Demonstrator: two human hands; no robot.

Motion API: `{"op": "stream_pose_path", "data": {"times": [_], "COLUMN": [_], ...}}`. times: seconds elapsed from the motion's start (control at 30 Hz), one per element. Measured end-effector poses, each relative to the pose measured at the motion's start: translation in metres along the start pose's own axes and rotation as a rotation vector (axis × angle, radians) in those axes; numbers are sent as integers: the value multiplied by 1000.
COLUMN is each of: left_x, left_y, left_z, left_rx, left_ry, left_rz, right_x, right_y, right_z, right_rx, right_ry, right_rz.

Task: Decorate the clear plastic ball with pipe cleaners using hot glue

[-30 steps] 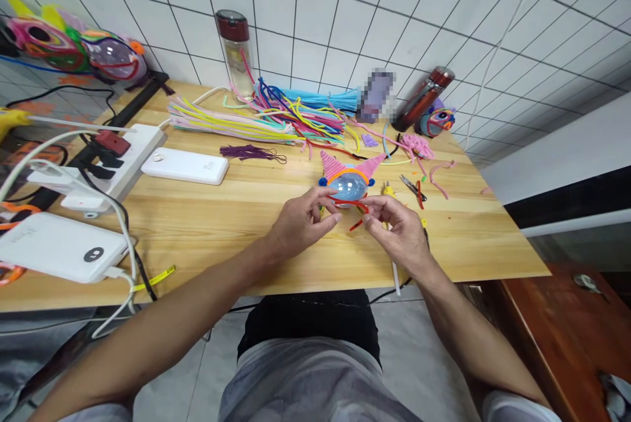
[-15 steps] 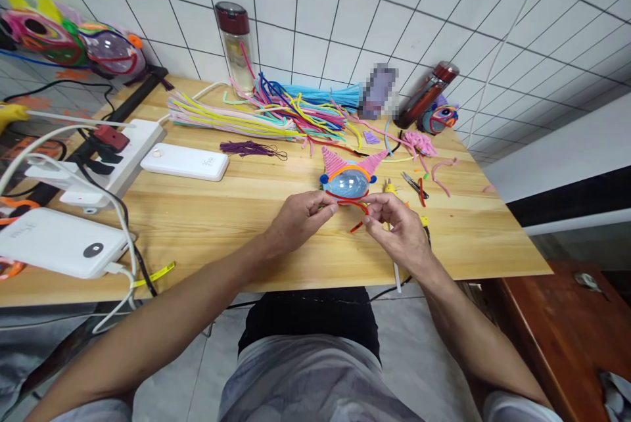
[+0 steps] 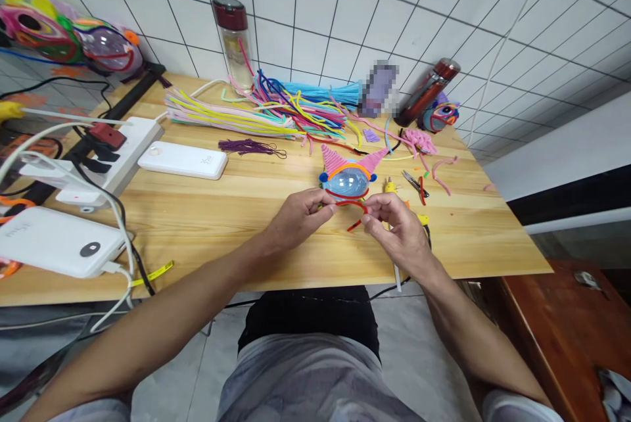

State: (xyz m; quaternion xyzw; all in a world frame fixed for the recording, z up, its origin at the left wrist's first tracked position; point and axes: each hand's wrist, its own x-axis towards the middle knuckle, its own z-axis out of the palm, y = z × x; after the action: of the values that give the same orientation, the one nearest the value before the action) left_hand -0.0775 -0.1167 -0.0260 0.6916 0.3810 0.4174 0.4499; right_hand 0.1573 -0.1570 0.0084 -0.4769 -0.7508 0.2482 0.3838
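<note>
Between my two hands runs a red pipe cleaner point(image 3: 353, 203), bent in a curve with one end hanging down. My left hand point(image 3: 308, 215) pinches its left part between thumb and fingers. On the other side my right hand point(image 3: 398, 225) pinches it near the bend. Just beyond the fingertips sits a clear blue-grey domed craft piece point(image 3: 348, 181) with pink pointed ears, an orange band, blue balls at its sides and a red strip along its lower edge. A yellow glue gun point(image 3: 390, 185) lies beside my right hand, partly hidden by it.
Bundles of coloured pipe cleaners point(image 3: 231, 114) lie at the back, near a glass bottle point(image 3: 231, 41) and a red flask point(image 3: 428, 93). Small scissors point(image 3: 415, 184) rest at right. A power strip point(image 3: 113, 169), power banks point(image 3: 183, 160) and cables crowd the left.
The red pipe cleaner's bend has shifted slightly and its hanging end has moved a little left. Both hands keep nearly the same place.
</note>
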Motion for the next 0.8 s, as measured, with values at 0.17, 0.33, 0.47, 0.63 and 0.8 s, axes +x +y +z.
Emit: {"op": "stream_pose_path", "data": {"times": [0.17, 0.33, 0.47, 0.63, 0.8], "left_x": [3, 6, 4, 1, 2], "left_y": [-1, 1, 7, 8, 3], "left_z": [-4, -4, -4, -2, 1], "left_rx": [-260, -334, -276, -187, -226], "left_ry": [-10, -31, -25, -18, -31], "left_rz": [-152, -243, -154, -103, -115], "right_x": [1, 4, 6, 6, 6], "right_y": [-1, 0, -1, -6, -7], "right_z": [-5, -6, -5, -2, 2], "right_rx": [-181, -294, -290, -356, -338], "right_ry": [-80, -75, -64, -53, -40], "right_rz": [-257, -425, -412, -384, -391]}}
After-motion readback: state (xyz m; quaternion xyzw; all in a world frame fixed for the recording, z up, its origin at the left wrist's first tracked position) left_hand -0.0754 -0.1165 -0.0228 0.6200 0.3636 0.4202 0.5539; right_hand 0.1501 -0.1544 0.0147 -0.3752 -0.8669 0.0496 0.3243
